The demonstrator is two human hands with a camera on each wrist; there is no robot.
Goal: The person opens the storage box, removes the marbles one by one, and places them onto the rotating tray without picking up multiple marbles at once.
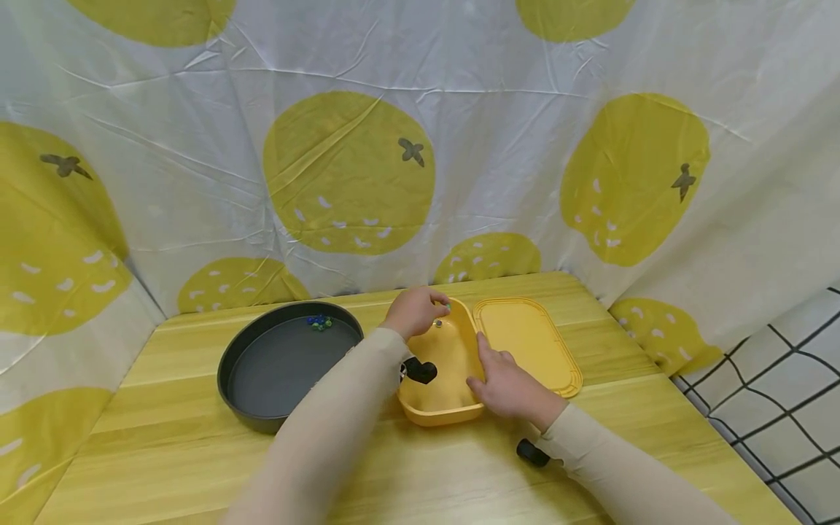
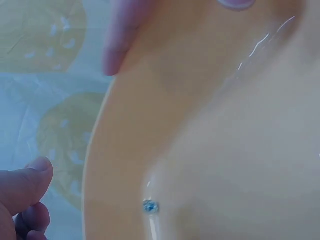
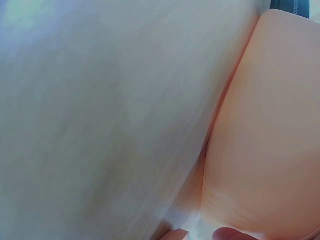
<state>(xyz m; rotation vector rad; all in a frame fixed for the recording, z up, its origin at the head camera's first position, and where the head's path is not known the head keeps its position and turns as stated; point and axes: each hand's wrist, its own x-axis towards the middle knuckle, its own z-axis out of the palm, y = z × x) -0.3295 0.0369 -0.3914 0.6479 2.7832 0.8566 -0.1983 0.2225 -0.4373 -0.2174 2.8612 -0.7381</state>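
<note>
My left hand (image 1: 415, 312) reaches over the far end of a yellow plastic box (image 1: 420, 417). Its thumb and index finger pinch a tiny greenish bead (image 1: 448, 307); the left wrist view does not show that bead. On the box floor near the far wall lies a small shiny blue bead (image 2: 150, 206). My right hand (image 1: 508, 383) holds the box's right wall, thumb inside and index finger laid along the rim. Only the tips of its fingers (image 3: 232, 234) show at the bottom of the right wrist view.
Left of the box stands a round dark grey pan (image 1: 282, 372) with several blue and green beads (image 1: 319, 322) near its far side. A flat yellow lid (image 1: 525, 343) lies right of the box on the wooden table (image 1: 164, 445). A patterned curtain (image 1: 485, 160) hangs behind.
</note>
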